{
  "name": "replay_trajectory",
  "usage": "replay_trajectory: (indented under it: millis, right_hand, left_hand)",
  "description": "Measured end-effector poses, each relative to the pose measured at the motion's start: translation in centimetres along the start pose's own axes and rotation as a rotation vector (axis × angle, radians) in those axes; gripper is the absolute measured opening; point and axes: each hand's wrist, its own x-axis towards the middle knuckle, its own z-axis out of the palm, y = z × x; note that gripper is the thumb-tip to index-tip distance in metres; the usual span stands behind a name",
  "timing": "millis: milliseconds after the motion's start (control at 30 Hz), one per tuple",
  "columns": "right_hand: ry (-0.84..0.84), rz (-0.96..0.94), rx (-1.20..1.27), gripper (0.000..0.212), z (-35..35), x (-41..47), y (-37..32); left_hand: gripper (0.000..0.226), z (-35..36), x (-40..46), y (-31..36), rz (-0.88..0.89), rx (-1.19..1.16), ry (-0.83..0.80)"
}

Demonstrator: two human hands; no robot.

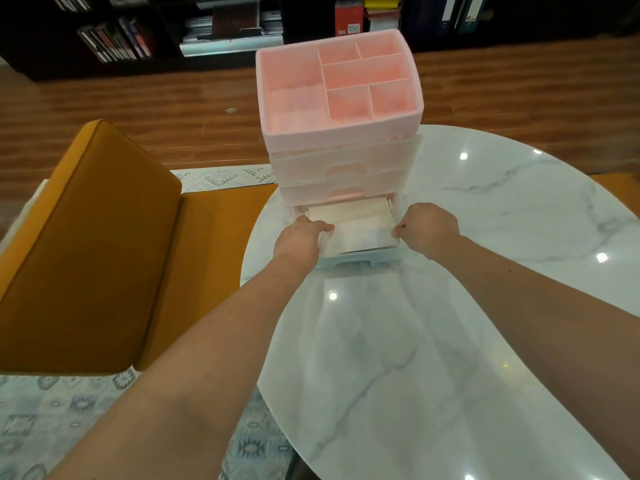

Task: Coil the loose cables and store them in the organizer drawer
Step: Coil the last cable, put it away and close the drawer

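**Both hands on the bottom drawer; no cables showing**

We are gripping with our left hand, just below the frame's centre, its fingers curled over the left wall of the pale translucent plastic bottom drawer. Our right hand, a little to the right, is pinching the opposite wall.

The drawer is standing partly pulled out from the pink plastic organizer with its divided top tray, in the upper middle of the frame. Inside it we are seeing only a flat pale sheet; the loose cables are not appearing anywhere in view.

We are judging the drawer light, thin-walled and somewhat flexible, sliding easily and liable to twist if pulled from one side. Holding both walls evenly, or its front recess, seems safest.

The organizer is resting on the glossy white marble-patterned round table, where it may skid.
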Motion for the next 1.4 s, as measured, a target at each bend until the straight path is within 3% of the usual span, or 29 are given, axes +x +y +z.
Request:
replay_trajectory:
  millis: [300,600,933,1233,1400]
  right_hand:
    - [-0.074,-0.007,-0.060,0.020,0.2,0.2,0.0]
    - [-0.018,-0.033,-0.060,0.024,1.4,-0.2,0.4]
    - [-0.087,-0.108,-0.050,0.027,-0.4,0.4,0.9]
    - [-0.084,-0.090,-0.136,0.026,-0.5,0.6,0.2]
    - [-0.089,-0.070,-0.122,0.025,-0.6,0.8,0.1]
  left_hand:
    - [0.061,0.7,-0.6,0.0,-0.009,0.011,0.027]
    - [0.058,0.8,-0.3,0.2,-0.014,0.009,0.053]
    - [0.063,-0.4,-0.3,0.6,0.027,0.064,-0.013]
    - [0.058,0.2,-0.7,1.5,-0.176,-0.187,0.114]
    - [0.052,-0.7,-0.5,1.6,-0.215,-0.125,0.131]
